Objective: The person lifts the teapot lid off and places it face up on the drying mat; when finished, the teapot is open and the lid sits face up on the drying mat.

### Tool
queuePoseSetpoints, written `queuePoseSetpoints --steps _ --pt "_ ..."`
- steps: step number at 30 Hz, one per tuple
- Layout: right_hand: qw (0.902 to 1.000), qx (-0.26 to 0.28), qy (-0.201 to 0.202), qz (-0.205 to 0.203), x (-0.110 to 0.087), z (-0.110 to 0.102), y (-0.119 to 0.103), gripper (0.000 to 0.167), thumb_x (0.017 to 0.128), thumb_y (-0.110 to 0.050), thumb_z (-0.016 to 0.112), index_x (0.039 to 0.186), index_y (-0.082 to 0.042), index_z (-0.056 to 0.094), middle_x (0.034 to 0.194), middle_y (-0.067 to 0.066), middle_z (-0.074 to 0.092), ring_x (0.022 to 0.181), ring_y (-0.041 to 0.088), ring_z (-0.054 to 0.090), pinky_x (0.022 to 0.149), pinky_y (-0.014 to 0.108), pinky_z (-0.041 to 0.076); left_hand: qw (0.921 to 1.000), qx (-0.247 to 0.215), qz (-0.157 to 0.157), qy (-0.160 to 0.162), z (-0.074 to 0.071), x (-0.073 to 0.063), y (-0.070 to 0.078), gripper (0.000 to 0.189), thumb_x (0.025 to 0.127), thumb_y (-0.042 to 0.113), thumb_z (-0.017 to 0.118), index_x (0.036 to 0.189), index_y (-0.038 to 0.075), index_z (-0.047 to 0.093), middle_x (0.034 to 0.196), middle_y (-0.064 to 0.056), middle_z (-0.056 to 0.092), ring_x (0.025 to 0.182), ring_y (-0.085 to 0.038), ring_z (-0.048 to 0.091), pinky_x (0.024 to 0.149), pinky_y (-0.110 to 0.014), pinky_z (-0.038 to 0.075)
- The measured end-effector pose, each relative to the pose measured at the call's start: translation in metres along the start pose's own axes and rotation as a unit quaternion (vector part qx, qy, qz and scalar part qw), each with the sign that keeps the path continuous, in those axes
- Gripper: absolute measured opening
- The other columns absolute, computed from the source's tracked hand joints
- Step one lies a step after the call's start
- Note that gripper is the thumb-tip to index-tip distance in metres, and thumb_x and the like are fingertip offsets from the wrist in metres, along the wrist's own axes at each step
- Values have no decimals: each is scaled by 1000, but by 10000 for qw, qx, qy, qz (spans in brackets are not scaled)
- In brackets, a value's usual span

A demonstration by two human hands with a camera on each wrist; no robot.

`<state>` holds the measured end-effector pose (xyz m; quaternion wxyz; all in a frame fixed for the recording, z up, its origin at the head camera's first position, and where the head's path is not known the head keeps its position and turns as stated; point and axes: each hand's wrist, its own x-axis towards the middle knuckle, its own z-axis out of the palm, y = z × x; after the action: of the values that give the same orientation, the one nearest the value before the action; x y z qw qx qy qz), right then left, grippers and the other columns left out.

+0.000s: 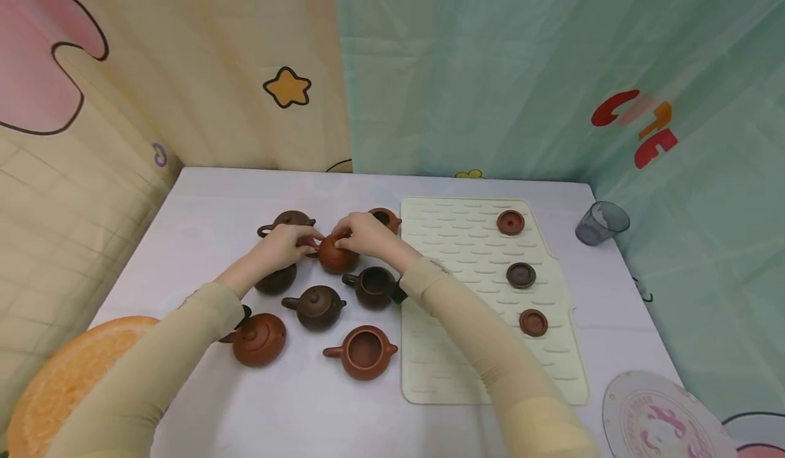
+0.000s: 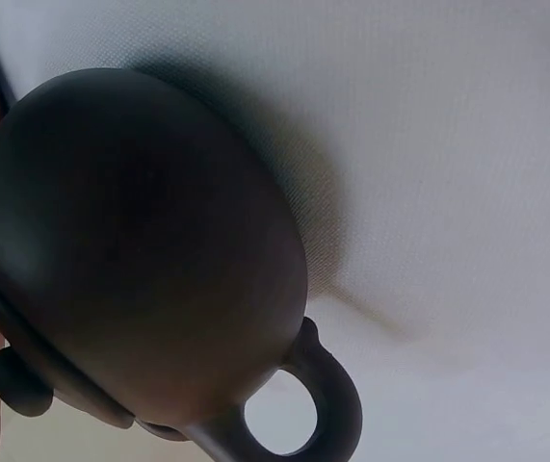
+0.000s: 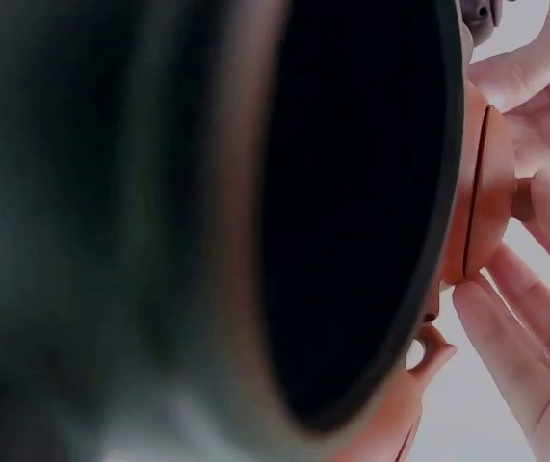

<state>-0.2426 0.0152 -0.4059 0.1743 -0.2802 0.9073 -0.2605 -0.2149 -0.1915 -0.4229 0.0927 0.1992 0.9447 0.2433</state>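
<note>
Red and orange letters reading "CUTE", turned sideways, stand on the green curtain at right.

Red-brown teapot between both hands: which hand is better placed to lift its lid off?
Probably right. The right hand has fingertips at the top of the red-brown teapot, by its lid. The left hand touches the pot's side, likely steadying it. The mat with three lids also lies on the right.
</note>
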Motion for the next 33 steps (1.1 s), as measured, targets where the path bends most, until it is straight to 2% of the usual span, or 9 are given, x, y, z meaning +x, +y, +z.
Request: queuePoseSetpoints --steps 4,10,15,18,20,23,28,32,33 --pt "9992 -391 -7 -40 5 3 -2 21 94 -22 69 112 -12 73 111 5 70 106 18 63 96 32 50 10000 41 16 71 1 2 -1 24 88 -1 68 111 3 71 90 -11 75 88 -26 70 79 -43 54" --pt "9996 -236 177 -49 2 2 -8 13 94 -17 68 104 -10 72 107 5 71 100 16 62 91 29 50 9999 125 -71 66 0 3 -1 22 88 -2 68 109 3 71 89 -11 74 84 -25 68 76 -41 53" --pt "9948 718 715 115 -21 -7 0 17 94 -20 67 109 -11 71 112 4 71 102 17 64 87 30 52 9999 121 -109 51 -1 4 0 23 87 -2 69 110 1 72 91 -13 74 85 -25 68 75 -40 55" --pt "9779 1870 858 371 -50 -19 19 23 95 -22 66 115 -10 69 117 7 70 105 20 65 91 36 52 9998 113 -128 38 -2 5 1 24 88 -1 69 111 1 72 94 -14 74 86 -25 68 77 -41 55" --pt "9554 2797 763 551 -74 -27 39 26 97 -20 63 120 -6 65 120 10 67 107 19 64 96 39 51 9998 116 -161 35 -3 6 1 24 88 0 69 112 2 72 96 -14 74 87 -25 67 77 -41 54" --pt "9042 4139 565 889 -113 -36 69 28 101 -15 56 124 1 58 119 10 64 105 16 64 100 38 50 9996 168 -199 59 -3 8 1 24 88 1 69 112 3 73 99 -14 74 88 -25 67 78 -41 54" --pt "8204 5610 336 1056 -164 -34 106 29 104 -11 47 129 5 50 114 2 63 103 10 66 93 27 53 9996 91 -275 40 -4 8 -1 23 88 -1 69 111 2 73 95 -14 75 89 -26 69 79 -42 54" --pt "7212 6813 227 1234 -196 -23 126 35 106 -6 40 140 2 37 119 5 64 109 18 67 95 30 53 9995 -1 -326 7 -1 8 -1 23 88 -1 69 111 1 72 95 -14 75 90 -26 69 79 -41 54" --pt "7029 7001 227 1237 -202 -20 130 38 106 -7 38 143 1 33 121 5 64 111 20 67 96 32 52 9994 -14 -338 -3 -1 8 -1 23 88 -1 69 111 1 72 96 -14 75 90 -26 69 79 -41 54"
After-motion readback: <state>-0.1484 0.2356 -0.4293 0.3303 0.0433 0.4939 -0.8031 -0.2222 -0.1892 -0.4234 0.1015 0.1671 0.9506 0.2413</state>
